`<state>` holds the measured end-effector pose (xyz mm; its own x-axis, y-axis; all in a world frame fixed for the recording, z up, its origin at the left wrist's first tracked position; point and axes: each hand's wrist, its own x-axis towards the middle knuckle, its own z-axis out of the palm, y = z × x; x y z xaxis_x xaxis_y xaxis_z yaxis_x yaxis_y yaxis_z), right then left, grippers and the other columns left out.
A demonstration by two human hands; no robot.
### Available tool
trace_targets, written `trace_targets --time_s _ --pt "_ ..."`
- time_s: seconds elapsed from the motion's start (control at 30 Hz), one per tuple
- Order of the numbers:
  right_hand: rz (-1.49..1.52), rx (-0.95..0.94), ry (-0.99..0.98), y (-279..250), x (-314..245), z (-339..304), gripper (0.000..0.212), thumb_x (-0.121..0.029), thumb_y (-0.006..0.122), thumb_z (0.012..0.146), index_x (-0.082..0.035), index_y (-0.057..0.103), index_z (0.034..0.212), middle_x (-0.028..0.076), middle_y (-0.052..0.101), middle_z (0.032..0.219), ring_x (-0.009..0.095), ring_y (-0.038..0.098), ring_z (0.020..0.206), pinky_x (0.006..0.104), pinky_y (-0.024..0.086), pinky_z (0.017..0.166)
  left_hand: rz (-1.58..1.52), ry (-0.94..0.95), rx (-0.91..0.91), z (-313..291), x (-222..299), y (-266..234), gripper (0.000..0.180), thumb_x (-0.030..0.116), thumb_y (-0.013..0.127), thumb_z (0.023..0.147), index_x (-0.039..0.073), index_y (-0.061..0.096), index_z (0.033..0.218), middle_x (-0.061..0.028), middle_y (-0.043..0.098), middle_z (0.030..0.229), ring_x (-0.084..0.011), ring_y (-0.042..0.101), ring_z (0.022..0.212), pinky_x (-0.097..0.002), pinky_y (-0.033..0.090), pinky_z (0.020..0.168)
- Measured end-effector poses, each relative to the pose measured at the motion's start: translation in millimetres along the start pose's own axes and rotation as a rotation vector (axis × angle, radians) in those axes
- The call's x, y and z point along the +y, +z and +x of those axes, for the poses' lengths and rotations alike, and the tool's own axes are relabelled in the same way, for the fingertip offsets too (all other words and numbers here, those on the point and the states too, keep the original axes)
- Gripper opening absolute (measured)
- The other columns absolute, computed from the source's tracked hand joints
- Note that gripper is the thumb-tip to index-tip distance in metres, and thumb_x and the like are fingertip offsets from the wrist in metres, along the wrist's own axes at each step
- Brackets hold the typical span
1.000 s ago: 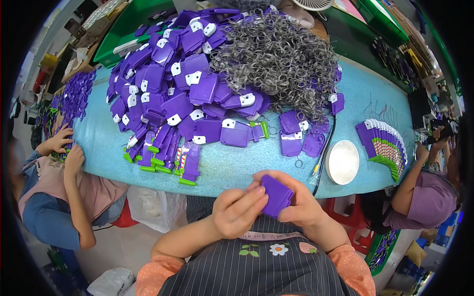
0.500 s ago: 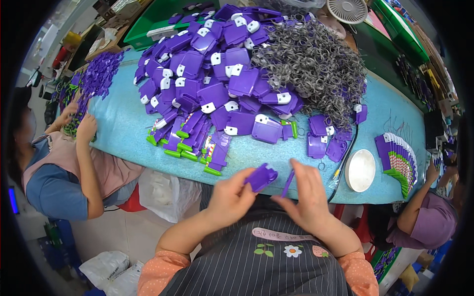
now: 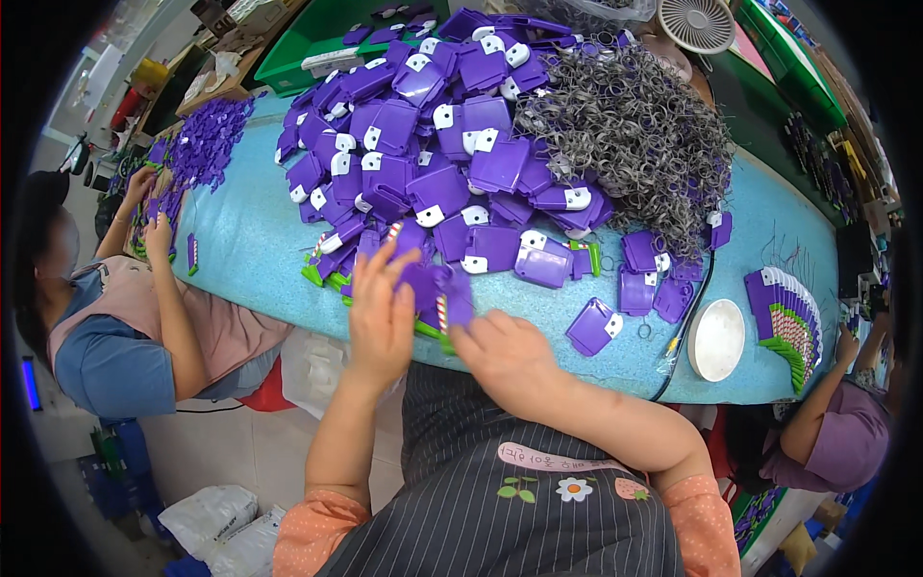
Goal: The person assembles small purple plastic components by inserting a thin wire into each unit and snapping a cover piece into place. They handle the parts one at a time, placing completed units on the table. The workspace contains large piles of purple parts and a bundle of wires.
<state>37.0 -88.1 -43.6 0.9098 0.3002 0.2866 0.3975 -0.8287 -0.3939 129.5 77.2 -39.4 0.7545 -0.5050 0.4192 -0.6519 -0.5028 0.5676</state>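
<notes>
My left hand (image 3: pixel 383 313) reaches over the near left edge of the pile, its fingers spread and slightly blurred. Beside its palm is a purple plastic part (image 3: pixel 420 281), partly covered by the fingers. My right hand (image 3: pixel 510 358) is closed at the near end of a purple and green plastic piece (image 3: pixel 458 296) with a red-and-white striped edge; its fingertips are partly hidden. Similar green-ended pieces (image 3: pixel 312 275) lie under and left of my left hand. A flat purple part with a white corner (image 3: pixel 594 327) lies alone to the right of my hands.
A big heap of purple parts with white corners (image 3: pixel 499 163) adjoins a mound of grey wire rings (image 3: pixel 625 135). A white bowl (image 3: pixel 717 339), a black cable (image 3: pixel 694 317) and a fanned row of finished-looking pieces (image 3: pixel 784 322) are at right. Co-workers sit left and right.
Both hands have moved left to the green-ended pieces from the front middle, where each held a purple part. A purple part with a white corner now lies on the table at right.
</notes>
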Motion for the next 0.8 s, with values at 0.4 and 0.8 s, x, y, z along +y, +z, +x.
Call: trace_targets --time_s 0.4,0.8 --pt "1.508 0.481 0.622 -122.7 19.6 -122.3 0.033 -0.006 0.067 0.071 -0.001 0.049 0.097 0.01 0.062 0.09 0.012 0.058 0.078 0.0236 0.045 0.069 -0.044 0.212 -0.122 -32.9 54.1 51.1 0.013 0.005 0.057 0.08 0.0 0.052 0.091 -0.0172 0.059 0.104 -0.0354 0.055 0.104 -0.0622 0.016 0.103" --pt "1.662 0.006 0.767 -59.4 3.4 -109.0 0.029 -0.004 0.063 0.084 -0.001 0.048 0.108 0.006 0.059 0.093 0.01 0.057 0.076 0.0227 0.045 0.066 -1.708 -0.726 -0.121 -20.5 127.5 57.6 0.038 0.029 0.031 0.1 0.004 0.033 0.129 -0.0199 0.055 0.116 -0.0301 0.059 0.101 -0.0423 0.05 0.088"
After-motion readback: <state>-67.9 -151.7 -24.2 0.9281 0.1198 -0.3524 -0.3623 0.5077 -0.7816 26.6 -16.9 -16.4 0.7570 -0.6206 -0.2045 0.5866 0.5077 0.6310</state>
